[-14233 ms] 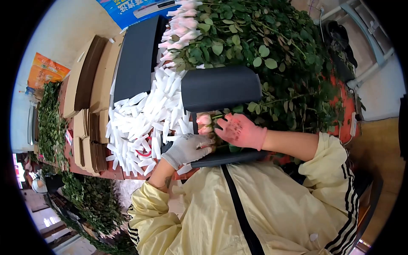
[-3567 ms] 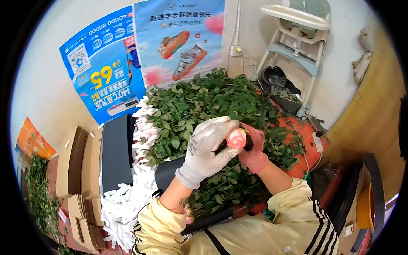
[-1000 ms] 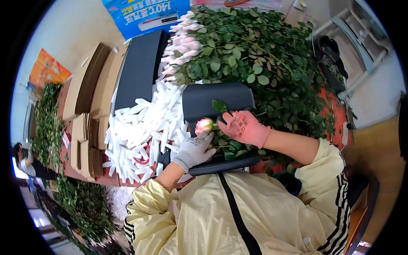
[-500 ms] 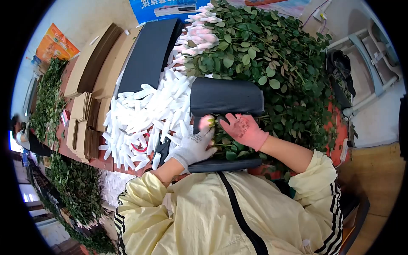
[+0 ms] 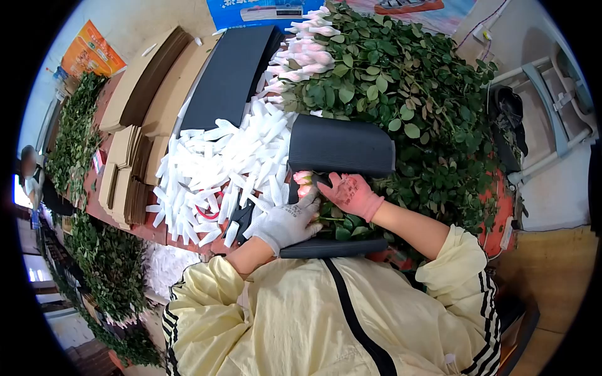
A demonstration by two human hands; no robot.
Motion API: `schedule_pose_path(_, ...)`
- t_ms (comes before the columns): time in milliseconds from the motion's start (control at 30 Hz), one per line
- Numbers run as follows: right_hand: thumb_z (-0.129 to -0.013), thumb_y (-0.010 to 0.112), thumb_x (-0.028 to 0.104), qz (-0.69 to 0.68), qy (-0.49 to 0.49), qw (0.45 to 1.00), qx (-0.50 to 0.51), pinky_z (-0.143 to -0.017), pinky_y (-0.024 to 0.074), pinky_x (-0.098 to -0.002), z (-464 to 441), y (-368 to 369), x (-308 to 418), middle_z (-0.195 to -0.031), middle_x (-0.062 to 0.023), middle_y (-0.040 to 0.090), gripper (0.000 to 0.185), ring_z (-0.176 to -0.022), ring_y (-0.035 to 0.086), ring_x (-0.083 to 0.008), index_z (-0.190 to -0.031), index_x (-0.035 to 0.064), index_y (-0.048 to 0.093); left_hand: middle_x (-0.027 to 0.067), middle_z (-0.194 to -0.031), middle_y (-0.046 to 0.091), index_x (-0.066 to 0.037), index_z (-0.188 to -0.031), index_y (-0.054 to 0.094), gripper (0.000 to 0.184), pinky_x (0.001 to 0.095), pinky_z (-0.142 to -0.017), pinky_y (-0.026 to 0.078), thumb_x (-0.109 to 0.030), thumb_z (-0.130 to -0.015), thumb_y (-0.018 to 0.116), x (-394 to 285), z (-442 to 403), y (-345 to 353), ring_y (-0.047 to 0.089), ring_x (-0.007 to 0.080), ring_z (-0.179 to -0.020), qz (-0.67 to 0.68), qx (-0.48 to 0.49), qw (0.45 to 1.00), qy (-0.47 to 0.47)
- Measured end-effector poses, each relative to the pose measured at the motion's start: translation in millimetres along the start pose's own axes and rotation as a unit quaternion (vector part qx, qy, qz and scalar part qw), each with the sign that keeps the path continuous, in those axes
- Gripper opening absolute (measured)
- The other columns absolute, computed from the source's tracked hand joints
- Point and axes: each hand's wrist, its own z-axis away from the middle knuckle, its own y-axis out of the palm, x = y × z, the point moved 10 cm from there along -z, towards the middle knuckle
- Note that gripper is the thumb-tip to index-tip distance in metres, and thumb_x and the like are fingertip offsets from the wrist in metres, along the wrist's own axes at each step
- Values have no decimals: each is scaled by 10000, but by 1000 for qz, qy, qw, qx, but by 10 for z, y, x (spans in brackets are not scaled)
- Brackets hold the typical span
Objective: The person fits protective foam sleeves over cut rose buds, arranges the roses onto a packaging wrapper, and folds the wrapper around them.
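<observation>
Two pink rose heads (image 5: 303, 182) lie close together on a black corrugated sheet, their stems and leaves (image 5: 342, 224) running right. My left hand (image 5: 287, 220), in a white glove, is curled over them from below left, its fingertips against the lower bloom. On the right, my right hand (image 5: 348, 194) wears a pink glove; its thumb and forefinger are apart beside the blooms, with nothing plainly held. The sheet's upper flap (image 5: 342, 145) curves up behind both hands and its lower edge (image 5: 333, 247) lies against my jacket. Fingers partly hide the stems.
White sleeves (image 5: 213, 156) are heaped left of the sheet, a black tool (image 5: 241, 219) among them. Black sheets (image 5: 229, 78) and cardboard pieces (image 5: 141, 88) stand behind. Leafy rose stems (image 5: 401, 81) with sleeved heads (image 5: 310, 59) pile up at right. A person (image 5: 47, 188) is far left.
A second pink rose head now shows beside the first. My right hand has moved slightly left, its fingers less spread; my left hand stays at the blooms. The view has shifted a little.
</observation>
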Motion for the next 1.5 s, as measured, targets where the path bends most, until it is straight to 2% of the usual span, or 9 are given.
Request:
schedule_pose_path(267, -825, 468, 166, 15, 43, 999, 21, -557, 458, -332, 21, 100, -42, -835, -118, 555, 350, -662, 589, -219, -1168, 142, 530, 137, -1444, 310, -21, -1290, 444, 582, 395, -857, 474, -402, -858, 521, 0, -8, 9, 615, 287, -986, 31, 58, 998, -24)
schedule_pose_path(333, -815, 446, 174, 20, 69, 991, 117, -643, 442, -328, 45, 302, -85, -912, -107, 542, 392, -788, 577, -224, -1196, 157, 534, 138, -1447, 305, -18, -1292, 441, 587, 397, -859, 474, -402, -857, 523, 10, -29, 37, 615, 290, -986, 30, 56, 998, -19)
schedule_pose_path(633, -785, 501, 169, 36, 44, 998, 19, -538, 426, -299, 22, 153, -17, -742, -54, 565, 178, -637, 568, -181, -923, 126, 606, 129, -1456, 297, -45, -1321, 424, 594, 371, -922, 440, -410, -861, 514, 57, -87, 100, 553, 285, -1108, 13, 49, 999, 14)
schedule_pose_path(767, -803, 498, 153, -22, 44, 997, 56, -597, 458, -311, 34, 107, -93, -777, -65, 601, 210, -713, 609, -197, -968, 83, 608, 184, -1315, 481, -22, -1213, 543, 429, 378, -937, 427, -258, -855, 551, 245, -174, -39, 528, 313, -1146, 173, 6, 985, 19)
schedule_pose_path(867, -819, 478, 133, -27, 50, 992, 113, -638, 476, -326, 13, 93, -59, -847, -92, 610, 270, -766, 624, -217, -1055, 61, 589, 175, -1172, 590, -23, -1102, 616, 271, 348, -933, 442, -74, -857, 513, 485, -237, -425, 555, 288, -1113, 196, -148, 969, 33)
schedule_pose_path(1133, -843, 438, 159, -84, 74, 983, 149, -665, 469, -320, 84, 39, -114, -933, -99, 590, 363, -812, 618, -226, -1179, 65, 541, 104, -1215, 575, -77, -1113, 621, 304, 355, -873, 470, -67, -842, 483, 482, -392, -231, 579, 278, -1053, 127, -90, 985, 73)
schedule_pose_path(1200, -826, 463, 179, -6, 31, 996, 79, -664, 464, -320, 104, -217, 20, -947, -95, 586, 308, -796, 615, -222, -1099, 73, 561, 103, -1193, 589, -80, -1102, 626, 340, 355, -867, 473, -25, -796, 489, 533, -399, -203, 589, 280, -1029, 133, -79, 986, 57)
schedule_pose_path(1433, -785, 518, 208, -96, 81, 981, 146, -634, 463, -337, 0, 320, 3, -878, -90, 577, 168, -748, 605, -210, -884, 77, 560, 121, -1111, 628, -84, -1068, 650, 368, 360, -856, 479, 2, -745, 495, 580, -439, -190, 604, 286, -994, 153, -81, 981, 84)
schedule_pose_path(1500, -782, 513, 201, -82, 68, 993, 59, -621, 464, -339, -60, 155, 36, -842, -89, 576, 158, -734, 605, -215, -861, 76, 572, 125, -1107, 629, -84, -1063, 654, 352, 361, -857, 479, -18, -749, 509, 587, -443, -188, 608, 287, -988, 147, -73, 983, 76)
